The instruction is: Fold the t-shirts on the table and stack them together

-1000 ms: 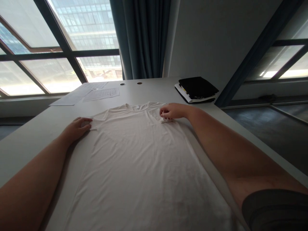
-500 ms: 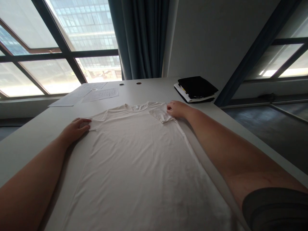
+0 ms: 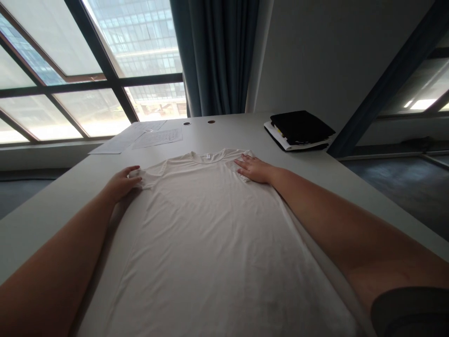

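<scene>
A white T-shirt (image 3: 210, 234) lies spread on the table, its collar at the far end and its lower part running out of view toward me. My left hand (image 3: 125, 182) pinches the end of the left sleeve, with a bit of cloth bunched between thumb and fingers. The right sleeve (image 3: 231, 165) is folded inward over the shirt. On top of it rests my right hand (image 3: 255, 168), flat, with fingers stretched out and slightly spread.
Paper sheets (image 3: 157, 138) lie at the table's far left. A black folder (image 3: 303, 127) with papers inside sits at the far right. Two round cable holes are near the back edge of the white table (image 3: 231, 133), before a dark blue curtain (image 3: 219, 61).
My right hand has gone from gripping the right sleeve to lying flat on the folded sleeve. My left hand now bunches the left sleeve end. The view has shifted slightly left.
</scene>
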Motion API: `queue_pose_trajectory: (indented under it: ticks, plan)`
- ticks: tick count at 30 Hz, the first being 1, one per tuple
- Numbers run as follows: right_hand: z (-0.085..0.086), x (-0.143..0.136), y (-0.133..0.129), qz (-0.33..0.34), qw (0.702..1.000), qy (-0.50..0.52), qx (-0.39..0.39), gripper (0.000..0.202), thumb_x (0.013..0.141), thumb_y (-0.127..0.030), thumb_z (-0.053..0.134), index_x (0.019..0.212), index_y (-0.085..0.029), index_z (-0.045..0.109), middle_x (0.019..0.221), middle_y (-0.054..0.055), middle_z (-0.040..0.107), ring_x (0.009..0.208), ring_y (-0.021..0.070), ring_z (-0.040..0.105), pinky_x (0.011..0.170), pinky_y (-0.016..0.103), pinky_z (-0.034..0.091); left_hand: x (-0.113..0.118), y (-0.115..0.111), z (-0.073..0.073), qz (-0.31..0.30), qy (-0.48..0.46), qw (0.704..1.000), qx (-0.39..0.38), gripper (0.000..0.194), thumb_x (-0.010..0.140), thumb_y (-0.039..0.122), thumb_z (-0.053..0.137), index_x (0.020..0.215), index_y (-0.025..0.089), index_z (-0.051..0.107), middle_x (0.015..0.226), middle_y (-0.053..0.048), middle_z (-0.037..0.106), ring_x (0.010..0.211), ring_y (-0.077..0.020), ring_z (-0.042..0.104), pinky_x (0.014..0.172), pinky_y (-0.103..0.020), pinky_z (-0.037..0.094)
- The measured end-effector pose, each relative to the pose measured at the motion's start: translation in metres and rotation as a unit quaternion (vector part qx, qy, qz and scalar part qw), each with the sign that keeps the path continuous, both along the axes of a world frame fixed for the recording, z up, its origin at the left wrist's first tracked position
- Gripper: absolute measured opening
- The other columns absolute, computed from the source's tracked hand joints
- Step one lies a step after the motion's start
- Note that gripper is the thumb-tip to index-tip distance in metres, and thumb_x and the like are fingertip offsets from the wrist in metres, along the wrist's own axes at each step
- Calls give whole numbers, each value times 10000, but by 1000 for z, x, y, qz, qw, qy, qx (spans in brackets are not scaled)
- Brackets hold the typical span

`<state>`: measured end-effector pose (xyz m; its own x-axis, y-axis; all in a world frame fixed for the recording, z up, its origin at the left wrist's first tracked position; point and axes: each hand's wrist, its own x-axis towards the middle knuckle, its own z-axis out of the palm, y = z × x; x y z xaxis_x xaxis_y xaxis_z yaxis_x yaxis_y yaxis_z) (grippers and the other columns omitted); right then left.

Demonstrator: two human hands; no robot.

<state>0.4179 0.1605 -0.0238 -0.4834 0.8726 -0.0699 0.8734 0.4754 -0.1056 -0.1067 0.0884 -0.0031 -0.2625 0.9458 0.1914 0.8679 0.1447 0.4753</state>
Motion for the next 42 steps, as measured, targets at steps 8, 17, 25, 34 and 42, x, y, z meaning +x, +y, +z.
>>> queue_pose_trajectory:
  ticks: [8, 17, 25, 34, 42]
  plan:
    - [-3, 2, 4, 13, 1000, 18, 13, 734, 1078, -583, 326, 1698, -191, 345, 1779, 147, 202, 1645, 338, 179, 1318, 512, 195, 37, -9, 25, -121, 57, 984, 114, 769, 832, 362, 578, 1572, 164, 512, 1613, -138, 453, 1389, -329, 535, 1209, -459, 437]
    - [-4, 4, 6, 13, 1000, 24, 15, 726, 1078, -586, 355, 1694, -202, 357, 1777, 138, 215, 1641, 342, 198, 1316, 502, 195, 106, -23, 24, -312, 67, 946, 62, 760, 1002, 621, 496, 1677, 297, 368, 1717, -131, 329, 1085, -265, 705, 880, -424, 637]
    - [1, 3, 3, 3, 1000, 26, -6, 737, 1072, -602, 355, 1706, -228, 327, 1784, 109, 204, 1646, 329, 178, 1322, 499, 182, 92, -1, -20, -298, 213, 928, -60, 790, 1043, 675, 263, 1648, 196, 431, 1754, -113, 316, 1617, -308, 292, 1317, -470, 254]
    - [8, -23, -13, 39, 999, 21, -1, 745, 1066, -594, 364, 1709, -220, 321, 1785, 106, 179, 1647, 350, 152, 1330, 513, 169, 119, -14, -26, -296, 224, 925, -86, 863, 1053, 646, 267, 1687, 61, 300, 1762, -205, 208, 1646, -331, 170, 1331, -485, 190]
    - [5, -27, -17, 51, 998, 19, -18, 753, 1063, -602, 366, 1727, -261, 260, 1793, 74, 135, 1650, 322, 138, 1338, 493, 154, 115, -8, -28, -302, 209, 927, -74, 868, 1044, 665, 275, 1695, 91, 304, 1769, -172, 212, 1648, -319, 174, 1336, -470, 173]
